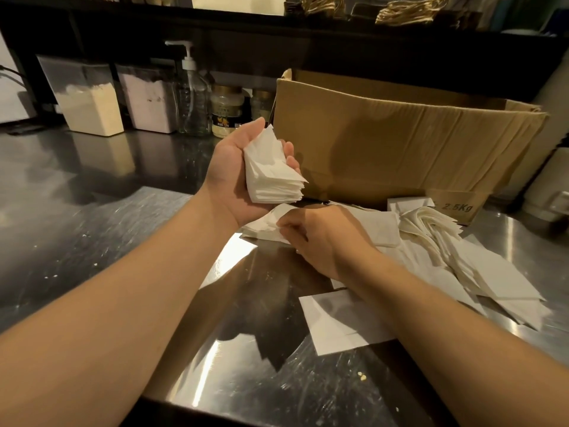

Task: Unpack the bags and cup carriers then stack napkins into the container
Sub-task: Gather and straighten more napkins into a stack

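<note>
Cardboard box [385,140]: it stands open at the back of the steel counter [92,192], just behind the napkins; stiff but creased, light enough, I judge, to slide by a wall.

Loose napkins [446,248]: they lie fanned and overlapping on the counter to my right, beside the box. They are thin, soft paper, near weightless, and I expect single sheets to drift or crumple if I snatch at them.

Single napkin [335,322]: it lies flat and apart, nearest me; I would lift it by a corner.

Napkin stack [271,171]: it sits in my raised palm, corners not yet squared. As a bundle it is firmer than a sheet, but the layers will slip sideways, so I judge a grip across the edges best.

Left hand [237,167]: palm up, fingers curled round the napkin stack, thumb on the near side.

Right hand [320,235]: knuckles up on the counter, fingertips pinching the edge of a napkin [271,223] just below the stack.

Container: I cannot pick out the one meant for the napkins.
</note>
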The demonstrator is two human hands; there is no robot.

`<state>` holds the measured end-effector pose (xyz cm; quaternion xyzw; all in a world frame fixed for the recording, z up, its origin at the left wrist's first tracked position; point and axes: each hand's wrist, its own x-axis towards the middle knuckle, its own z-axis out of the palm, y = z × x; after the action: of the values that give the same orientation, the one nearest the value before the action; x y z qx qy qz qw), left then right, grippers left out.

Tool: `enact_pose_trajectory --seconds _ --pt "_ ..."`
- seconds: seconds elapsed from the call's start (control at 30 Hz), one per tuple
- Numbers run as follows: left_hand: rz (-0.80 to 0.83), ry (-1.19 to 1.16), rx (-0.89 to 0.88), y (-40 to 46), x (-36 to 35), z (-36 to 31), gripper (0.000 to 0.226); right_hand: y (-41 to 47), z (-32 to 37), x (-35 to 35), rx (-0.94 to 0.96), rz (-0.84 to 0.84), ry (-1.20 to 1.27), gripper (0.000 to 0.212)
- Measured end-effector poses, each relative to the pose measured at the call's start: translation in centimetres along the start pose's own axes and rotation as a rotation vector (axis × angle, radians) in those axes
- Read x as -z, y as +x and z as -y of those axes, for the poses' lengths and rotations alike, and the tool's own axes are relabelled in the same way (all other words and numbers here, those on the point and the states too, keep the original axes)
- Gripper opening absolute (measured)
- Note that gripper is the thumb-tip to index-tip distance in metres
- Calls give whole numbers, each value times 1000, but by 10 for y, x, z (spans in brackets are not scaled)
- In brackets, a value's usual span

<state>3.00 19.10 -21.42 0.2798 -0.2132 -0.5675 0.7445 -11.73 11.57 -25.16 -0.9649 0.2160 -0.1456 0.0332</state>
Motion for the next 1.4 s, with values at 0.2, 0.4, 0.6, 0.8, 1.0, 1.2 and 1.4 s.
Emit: enact_pose_trajectory --seconds 0.2,0.4,0.6,0.8,1.0,1.2,1.4 --pt "-9 7 5 1 0 1 46 -2 1 1 48 5 -14 47" --pt "-12 6 0 1 1 1 48 0 0 -12 77 -134 -83 29" --pt "-17 17 -5 2 0 1 45 2 0 -22 103 -198 -203 22" --pt "-38 43 -13 2 1 2 46 -3 -2 -10 159 -272 -64 22" --pt "-40 40 12 2 3 1 47 -15 -9 6 243 -433 143 14" --pt "-32 59 -37 1 -2 2 56 -23 -11 33 12 -272 968 10" --pt "-48 90 -47 3 0 1 44 -15 -31 48 -359 -143 1103 13"
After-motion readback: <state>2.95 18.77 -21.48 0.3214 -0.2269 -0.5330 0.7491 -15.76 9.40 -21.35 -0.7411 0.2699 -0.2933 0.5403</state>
